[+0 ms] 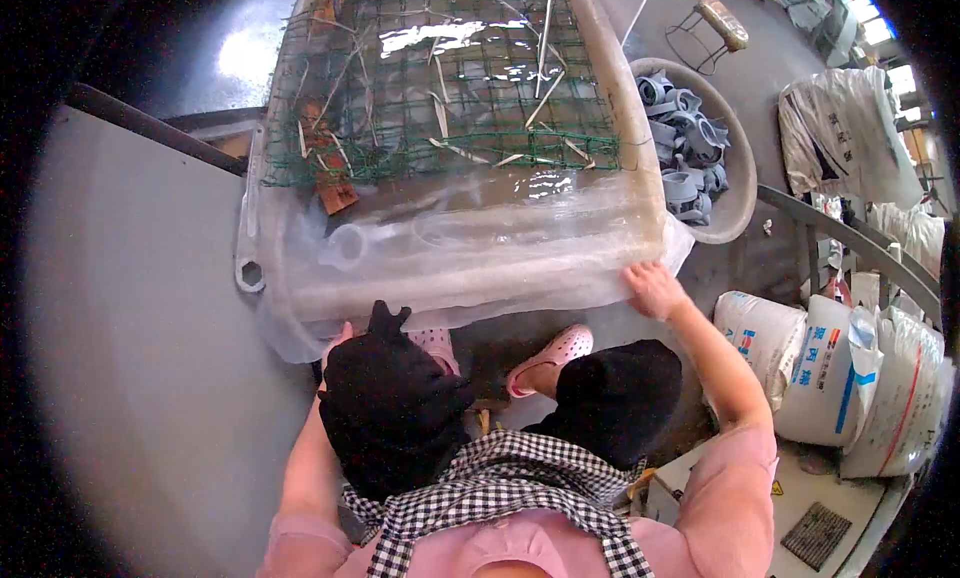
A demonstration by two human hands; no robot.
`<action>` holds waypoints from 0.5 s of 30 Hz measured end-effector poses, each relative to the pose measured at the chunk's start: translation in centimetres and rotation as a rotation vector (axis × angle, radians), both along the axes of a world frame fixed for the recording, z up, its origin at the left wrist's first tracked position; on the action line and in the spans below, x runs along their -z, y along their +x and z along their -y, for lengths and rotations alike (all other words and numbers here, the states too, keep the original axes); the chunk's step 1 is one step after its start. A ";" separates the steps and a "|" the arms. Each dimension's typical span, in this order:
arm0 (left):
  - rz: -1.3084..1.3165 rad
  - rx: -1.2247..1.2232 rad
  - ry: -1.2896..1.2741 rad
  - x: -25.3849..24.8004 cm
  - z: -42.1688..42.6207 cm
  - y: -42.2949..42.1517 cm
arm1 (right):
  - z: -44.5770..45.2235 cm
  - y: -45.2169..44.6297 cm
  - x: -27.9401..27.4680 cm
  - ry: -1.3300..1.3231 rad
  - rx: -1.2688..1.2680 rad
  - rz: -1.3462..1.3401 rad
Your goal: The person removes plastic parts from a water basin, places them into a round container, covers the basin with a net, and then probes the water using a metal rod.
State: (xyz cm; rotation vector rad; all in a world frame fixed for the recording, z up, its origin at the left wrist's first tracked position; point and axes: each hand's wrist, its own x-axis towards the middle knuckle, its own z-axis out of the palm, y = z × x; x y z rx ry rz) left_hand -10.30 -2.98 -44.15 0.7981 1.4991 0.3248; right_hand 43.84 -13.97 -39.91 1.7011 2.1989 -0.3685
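Observation:
A water-filled tub (648,148) stands in front of me, with clear plastic sheet (480,278) draped over its near rim. My right hand (655,290) is at the near right corner, its fingers curled onto the edge of the sheet. My left hand (343,336) is by the near left corner, mostly hidden behind my knee; only a bit of finger shows beside the sheet. A black cloth with finger-like tips (388,320) lies over that knee. In the tub, a green wire mesh (440,88) with pale strips on it spans the water.
A round basin (742,178) of grey plastic parts (690,128) stands to the right of the tub. A large wrench (250,218) lies along the tub's left side. A grey panel (140,308) is at my left. Filled sacks (825,378) and a stool (722,23) are on the right.

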 end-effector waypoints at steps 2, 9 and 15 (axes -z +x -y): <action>-0.101 0.207 0.027 0.5 0.5 -0.5 | 0.2 -0.5 1.7 -0.101 0.038 -0.046; -0.238 1.005 -0.133 -9.2 -2.9 -5.2 | -6.2 2.1 -0.2 -0.246 0.891 -0.644; -0.725 0.676 0.629 -4.9 -16.0 4.0 | -18.1 -2.7 2.7 0.113 0.294 -0.164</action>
